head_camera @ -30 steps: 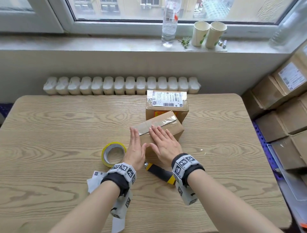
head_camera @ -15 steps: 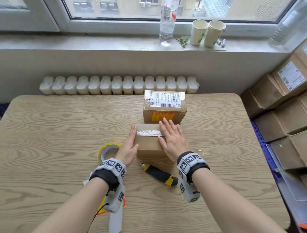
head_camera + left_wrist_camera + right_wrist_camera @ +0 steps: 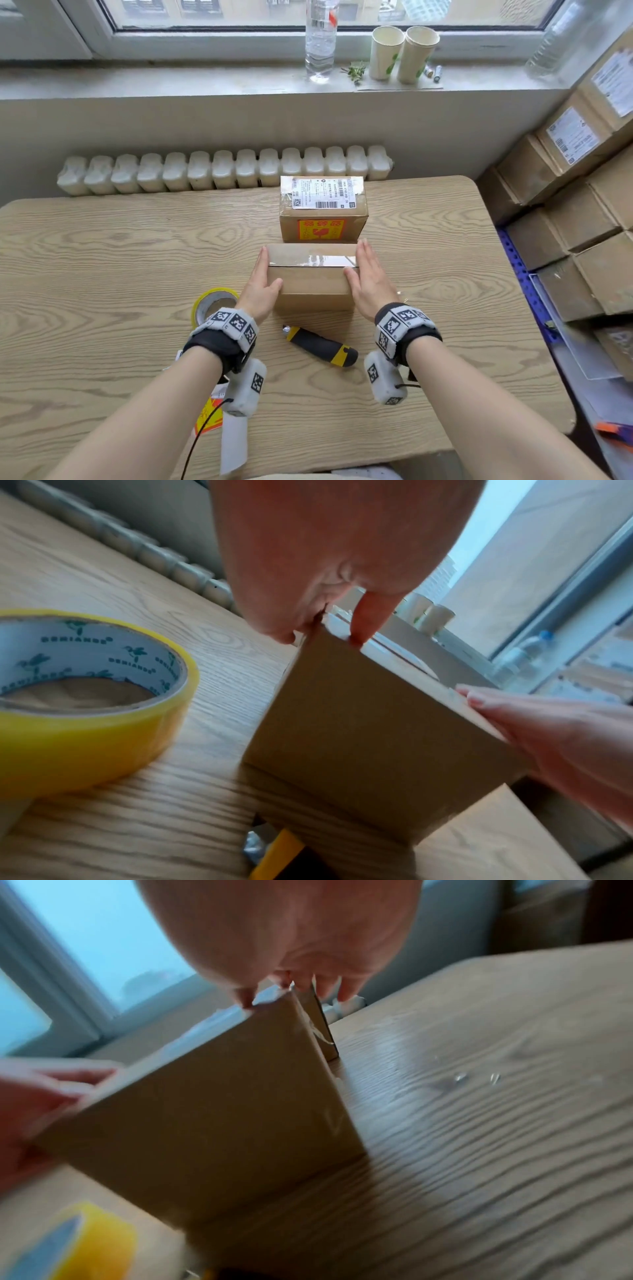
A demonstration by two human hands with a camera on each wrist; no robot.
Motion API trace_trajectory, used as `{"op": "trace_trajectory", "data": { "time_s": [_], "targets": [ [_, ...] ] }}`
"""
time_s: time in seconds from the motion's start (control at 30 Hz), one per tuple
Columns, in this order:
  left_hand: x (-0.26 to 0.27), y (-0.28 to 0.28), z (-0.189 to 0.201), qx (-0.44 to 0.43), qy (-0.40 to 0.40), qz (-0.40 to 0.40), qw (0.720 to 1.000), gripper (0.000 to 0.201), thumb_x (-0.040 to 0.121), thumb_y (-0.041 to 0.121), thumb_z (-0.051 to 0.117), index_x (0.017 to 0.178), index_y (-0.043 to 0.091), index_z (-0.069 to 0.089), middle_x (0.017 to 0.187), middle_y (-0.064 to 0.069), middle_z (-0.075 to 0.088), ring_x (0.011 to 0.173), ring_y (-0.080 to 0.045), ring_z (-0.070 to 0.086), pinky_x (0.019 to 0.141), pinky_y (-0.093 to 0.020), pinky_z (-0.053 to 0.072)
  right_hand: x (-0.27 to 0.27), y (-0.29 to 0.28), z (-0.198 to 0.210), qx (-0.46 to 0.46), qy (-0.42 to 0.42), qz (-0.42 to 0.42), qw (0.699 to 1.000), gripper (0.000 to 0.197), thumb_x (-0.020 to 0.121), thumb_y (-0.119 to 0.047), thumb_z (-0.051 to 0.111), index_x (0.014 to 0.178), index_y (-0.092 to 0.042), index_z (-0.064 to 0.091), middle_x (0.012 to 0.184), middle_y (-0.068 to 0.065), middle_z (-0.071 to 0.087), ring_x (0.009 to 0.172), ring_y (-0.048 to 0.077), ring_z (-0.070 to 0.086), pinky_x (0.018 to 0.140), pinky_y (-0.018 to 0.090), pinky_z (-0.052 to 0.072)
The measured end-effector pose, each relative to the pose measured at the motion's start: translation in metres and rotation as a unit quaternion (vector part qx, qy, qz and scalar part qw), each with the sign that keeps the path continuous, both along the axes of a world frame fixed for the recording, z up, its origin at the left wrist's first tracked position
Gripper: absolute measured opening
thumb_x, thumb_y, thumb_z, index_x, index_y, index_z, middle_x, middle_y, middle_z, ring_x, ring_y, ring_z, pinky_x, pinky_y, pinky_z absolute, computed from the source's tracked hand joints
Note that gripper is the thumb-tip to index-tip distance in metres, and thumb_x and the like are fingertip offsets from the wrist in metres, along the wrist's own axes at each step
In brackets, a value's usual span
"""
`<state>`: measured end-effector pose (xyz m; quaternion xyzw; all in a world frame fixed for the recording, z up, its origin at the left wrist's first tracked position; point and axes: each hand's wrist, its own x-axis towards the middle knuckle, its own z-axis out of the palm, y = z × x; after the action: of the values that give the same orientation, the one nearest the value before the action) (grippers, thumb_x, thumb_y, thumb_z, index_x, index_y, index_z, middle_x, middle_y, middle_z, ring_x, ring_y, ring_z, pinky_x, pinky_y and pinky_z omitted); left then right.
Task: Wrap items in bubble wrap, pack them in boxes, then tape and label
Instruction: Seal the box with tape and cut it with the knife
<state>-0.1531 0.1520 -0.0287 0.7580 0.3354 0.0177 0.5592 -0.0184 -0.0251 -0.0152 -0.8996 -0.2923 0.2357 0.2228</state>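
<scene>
Bracing the taped box point(image 3: 313, 279) mid-table with my left hand point(image 3: 262, 291) and right hand point(image 3: 368, 286) flat against its ends — stiff, probably light cardboard, slick tape — I'd grip the ends.

Both forearms are bare, without sleeves. Each wrist carries a black strap point(image 3: 219, 346) with a grey band point(image 3: 404, 317) that has black-and-white square code markers on it. Under each wrist hangs a light grey camera unit point(image 3: 245, 387) with the same markers, and a thin black cable point(image 3: 198, 435) runs from the left one.
</scene>
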Motion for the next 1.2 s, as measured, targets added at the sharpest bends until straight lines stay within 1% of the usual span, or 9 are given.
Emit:
{"op": "trace_trajectory", "data": {
  "time_s": [0.17,0.33,0.43,0.53,0.7,0.83,0.97,1.03,1.2],
  "targets": [
    [0.013,0.005,0.004,-0.14,-0.084,0.123,0.979,0.058,0.092,-0.009,0.045,0.145,0.002,0.024,0.147,-0.007,0.036,0.133,-0.015,0.037,0.104,-0.022,0.033,0.002,0.02,-0.002,0.131,0.179,-0.209,0.952,0.07,0.09,-0.04,0.058,0.148,-0.02,0.025,0.147,0.0,0.04,0.133,0.022,0.04,0.111,0.039,0.032],
    [0.008,0.008,-0.001,-0.114,-0.038,0.088,0.989,0.061,0.093,-0.008,0.044,0.148,0.008,0.024,0.145,-0.001,0.039,0.129,-0.012,0.041,0.105,-0.024,0.034,0.006,0.014,-0.002,0.196,0.233,-0.251,0.919,0.045,0.097,-0.019,0.049,0.14,-0.01,0.043,0.139,0.004,0.05,0.128,0.02,0.046,0.11,0.039,0.035],
    [0.004,0.006,-0.002,-0.088,-0.029,0.106,0.99,0.049,0.093,-0.002,0.049,0.141,0.006,0.038,0.13,0.0,0.051,0.122,-0.018,0.049,0.102,-0.029,0.039,0.008,0.007,0.0,0.154,0.184,-0.269,0.933,0.029,0.096,-0.021,0.046,0.108,-0.005,0.067,0.113,0.011,0.066,0.109,0.027,0.058,0.099,0.041,0.044],
    [0.003,0.003,0.0,-0.072,-0.005,0.12,0.99,0.041,0.096,0.003,0.045,0.137,0.004,0.045,0.13,-0.003,0.053,0.117,-0.019,0.052,0.098,-0.028,0.041,0.007,0.003,-0.003,0.138,0.185,-0.306,0.924,0.026,0.082,-0.036,0.052,0.075,-0.018,0.069,0.091,0.007,0.07,0.094,0.03,0.063,0.087,0.049,0.052],
    [0.009,0.001,0.011,-0.167,0.008,0.156,0.973,0.044,0.1,0.015,0.042,0.144,0.016,0.034,0.126,-0.009,0.053,0.113,-0.028,0.055,0.083,-0.03,0.049,0.004,-0.002,0.019,0.149,0.21,-0.288,0.922,0.025,0.085,-0.01,0.057,0.108,-0.015,0.066,0.111,0.005,0.066,0.101,0.022,0.058,0.093,0.035,0.047],
    [0.015,0.017,0.008,-0.067,0.038,0.067,0.995,0.048,0.097,0.019,0.049,0.143,0.02,0.037,0.142,0.0,0.041,0.129,-0.021,0.041,0.107,-0.043,0.036,-0.005,-0.005,0.021,0.107,0.139,-0.4,0.9,0.057,0.083,-0.031,0.066,0.128,-0.005,0.043,0.128,0.011,0.051,0.116,0.028,0.051,0.098,0.035,0.04],
    [0.022,0.023,0.008,-0.039,0.039,0.07,0.996,0.008,0.09,0.01,0.057,0.093,0.017,0.059,0.096,0.003,0.057,0.097,-0.018,0.05,0.084,-0.032,0.042,-0.024,-0.002,0.012,0.178,0.261,-0.474,0.822,0.048,0.071,-0.032,0.072,0.104,-0.001,0.057,0.11,0.015,0.062,0.1,0.031,0.061,0.081,0.039,0.054],
    [0.021,0.025,0.003,-0.055,0.042,0.077,0.995,0.02,0.088,0.006,0.059,0.075,0.019,0.052,0.08,0.0,0.056,0.088,-0.023,0.053,0.08,-0.038,0.044,-0.033,0.002,0.011,0.226,0.323,-0.475,0.787,0.044,0.078,-0.011,0.07,0.116,0.001,0.052,0.118,0.02,0.058,0.106,0.031,0.06,0.067,0.031,0.055],
    [0.006,0.017,0.001,-0.125,0.037,0.03,0.991,0.014,0.091,-0.004,0.051,0.092,0.006,0.06,0.088,-0.006,0.061,0.072,-0.013,0.054,0.068,-0.026,0.045,-0.054,0.008,0.021,0.25,0.37,-0.416,0.792,0.062,0.082,0.012,0.061,0.136,-0.001,0.033,0.132,0.019,0.05,0.117,0.033,0.054,0.088,0.04,0.051]
  ]
}}
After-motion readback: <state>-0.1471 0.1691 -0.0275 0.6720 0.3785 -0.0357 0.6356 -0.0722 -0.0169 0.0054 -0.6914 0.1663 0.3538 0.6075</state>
